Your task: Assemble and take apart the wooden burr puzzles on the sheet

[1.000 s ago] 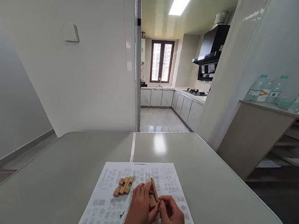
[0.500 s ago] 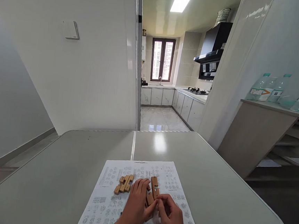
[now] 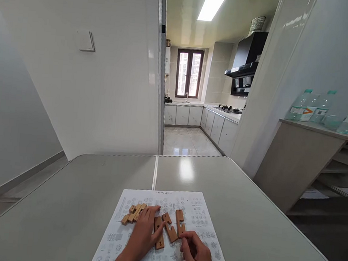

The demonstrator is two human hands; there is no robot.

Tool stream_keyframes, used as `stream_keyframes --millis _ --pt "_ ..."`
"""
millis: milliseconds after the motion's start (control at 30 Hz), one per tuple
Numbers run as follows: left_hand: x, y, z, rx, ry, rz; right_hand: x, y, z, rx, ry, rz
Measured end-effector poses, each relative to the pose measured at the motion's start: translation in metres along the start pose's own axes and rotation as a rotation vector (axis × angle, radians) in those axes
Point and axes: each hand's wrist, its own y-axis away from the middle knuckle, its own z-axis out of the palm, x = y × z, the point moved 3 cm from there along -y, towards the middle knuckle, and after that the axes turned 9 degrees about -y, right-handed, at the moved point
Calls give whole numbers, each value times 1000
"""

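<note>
Notched wooden puzzle pieces lie on a printed sheet (image 3: pixel 198 214). My left hand (image 3: pixel 143 230) reaches over the sheet with fingers stretched out, its fingertips beside a cluster of lighter pieces (image 3: pixel 130 216). The left thumb rests by a wooden piece marked 2 (image 3: pixel 159 242), partly covered by that hand. To its right lies a slanted notched piece (image 3: pixel 169 229). Beside this is a second notched piece (image 3: pixel 179 220), whose near end meets the pinched thumb and forefinger of my right hand (image 3: pixel 196 254). The other right fingers are curled.
The sheet lies on a grey-green table (image 3: pixel 244 234) with a pale seam and rounded corners. A shelf unit (image 3: pixel 305 158) with several plastic bottles (image 3: pixel 324 107) on top stands at the right. Beyond the table, a doorway opens onto a kitchen.
My left hand has moved left, and the lighter cluster has shifted left with it. The darker pieces now lie spread apart and more visible. My right hand stays nearly in place.
</note>
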Motion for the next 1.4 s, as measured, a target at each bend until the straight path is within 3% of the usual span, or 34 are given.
stream_keyframes --millis 267,600,967,1200,1400 --pt "-2 15 5 -28 42 26 2 -1 1 2 -16 -4" --pt "12 43 11 1 12 -17 -7 0 1 22 -29 -31" --pt "19 46 1 -57 114 -86 -13 4 -3 -5 4 -34" --pt "18 46 1 -34 123 -97 -9 -2 -11 -130 12 0" --pt "18 46 0 -29 128 -103 -8 -3 -13 -111 36 12"
